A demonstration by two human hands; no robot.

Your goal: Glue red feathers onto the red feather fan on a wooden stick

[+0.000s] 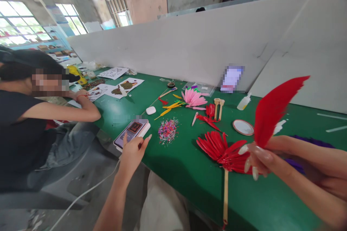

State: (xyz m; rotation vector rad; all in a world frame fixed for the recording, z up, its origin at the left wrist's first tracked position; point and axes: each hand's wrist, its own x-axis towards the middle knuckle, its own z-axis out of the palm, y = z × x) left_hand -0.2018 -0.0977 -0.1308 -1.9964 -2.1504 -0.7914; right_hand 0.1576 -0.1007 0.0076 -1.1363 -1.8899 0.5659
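My left hand (133, 151) is over a phone (131, 133) on a white block at the table's edge, its index finger touching the screen and its thumb spread away. My right hand (257, 157) pinches the base of a large red feather (276, 112), raised with its tip to the upper right. Just left of and below that hand lies a fan of red feathers (217, 148) on a wooden handle (226, 195). Pink feathers (193, 97), yellow feathers (170, 108) and a heap of coloured bits (168, 131) lie farther back.
On the green table (173, 173) are a round white dish (243, 127), a glue bottle (244, 101) and a white case (151, 110). A second phone (231, 78) leans on the partition. A person (24, 115) sits at the left by drawings. Another forearm (306, 148) reaches in at the right.
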